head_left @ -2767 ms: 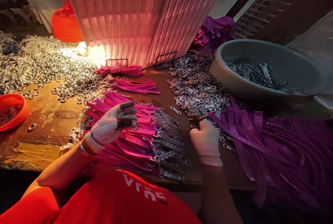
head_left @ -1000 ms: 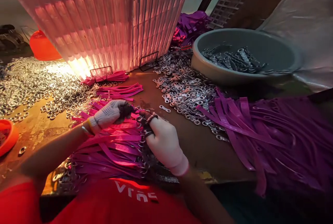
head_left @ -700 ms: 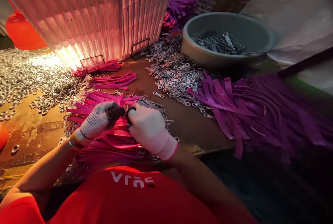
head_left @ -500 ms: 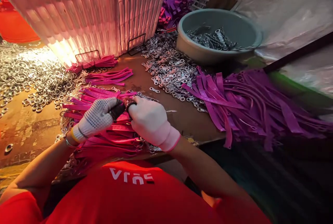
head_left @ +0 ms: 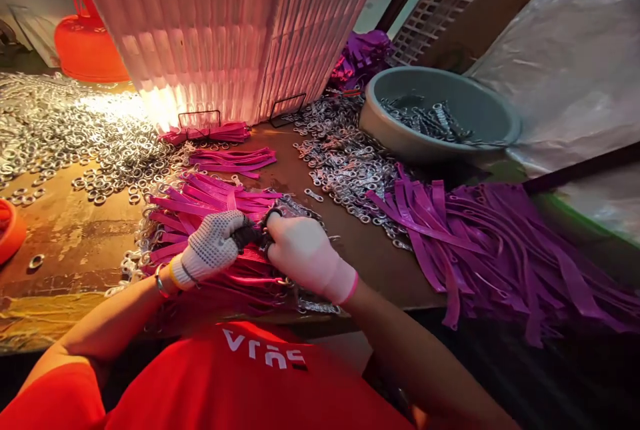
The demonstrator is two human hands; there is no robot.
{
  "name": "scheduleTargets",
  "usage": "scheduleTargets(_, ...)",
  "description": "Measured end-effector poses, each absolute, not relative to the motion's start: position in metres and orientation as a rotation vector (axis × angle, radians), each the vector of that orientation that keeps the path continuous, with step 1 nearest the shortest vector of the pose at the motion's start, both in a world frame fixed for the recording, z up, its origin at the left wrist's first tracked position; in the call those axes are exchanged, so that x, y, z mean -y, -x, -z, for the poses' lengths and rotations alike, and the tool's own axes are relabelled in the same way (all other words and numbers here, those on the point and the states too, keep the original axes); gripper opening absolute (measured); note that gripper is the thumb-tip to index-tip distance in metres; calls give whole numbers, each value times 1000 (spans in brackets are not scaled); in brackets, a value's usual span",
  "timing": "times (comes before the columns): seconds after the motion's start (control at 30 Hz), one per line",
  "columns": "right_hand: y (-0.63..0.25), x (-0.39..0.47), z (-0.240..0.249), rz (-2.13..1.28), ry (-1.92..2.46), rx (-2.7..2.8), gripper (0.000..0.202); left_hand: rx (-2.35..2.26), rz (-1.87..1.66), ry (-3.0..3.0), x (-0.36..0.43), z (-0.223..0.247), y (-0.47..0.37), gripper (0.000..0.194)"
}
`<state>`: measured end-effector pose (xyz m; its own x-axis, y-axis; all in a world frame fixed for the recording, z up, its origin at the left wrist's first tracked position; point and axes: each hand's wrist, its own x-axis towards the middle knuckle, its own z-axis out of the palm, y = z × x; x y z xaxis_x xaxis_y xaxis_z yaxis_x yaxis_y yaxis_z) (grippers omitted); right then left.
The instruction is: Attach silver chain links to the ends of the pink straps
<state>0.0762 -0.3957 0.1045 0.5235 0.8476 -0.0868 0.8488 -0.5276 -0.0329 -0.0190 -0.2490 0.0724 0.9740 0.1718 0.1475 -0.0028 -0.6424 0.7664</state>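
My left hand (head_left: 215, 247), in a white glove with grey dots and dark fingertip covers, is closed in a pinch. Against it, fingertip to fingertip, my right hand (head_left: 303, 247) is closed too, in a plain white glove with dark-covered fingertips. Whatever is between the fingers is small and mostly hidden. Both hands are over a pile of pink straps (head_left: 195, 207) laid side by side, with metal fittings at their ends. Just behind lies a smaller bunch of pink straps (head_left: 233, 160).
Loose metal rings (head_left: 107, 150) are heaped at left, metal links (head_left: 350, 170) at right. A grey basin (head_left: 443, 140) holds more metal pieces. Purple straps (head_left: 480, 237) hang over the table's right edge. A ribbed translucent panel (head_left: 200, 37) stands behind; an orange container (head_left: 93, 50) is at back left.
The view has tilted, so everything sits lower and farther right. Both hands stay pinched together over the straps, with their fingertips slightly shifted.
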Motion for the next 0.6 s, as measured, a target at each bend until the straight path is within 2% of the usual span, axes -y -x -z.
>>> scheduleTargets(0.23, -69, 401, -91, -30, -2554, -1636, 15, 48, -258, -2338, 248, -66, 18, 14)
scheduleTargets(0.4, -83, 413, -84, -287, -2535, -1757, 11, 196, -187, -2539, 232, -84, 12, 9)
scheduleTargets(0.5, -102, 426, -82, -389, -2617, -1776, 9, 43, -329, -2690, 204, -110, 17, 18)
scheduleTargets(0.6, -123, 442, -80, -247, -2689, -1800, 9, -93, -466, -2555, 168, -134, 35, 23)
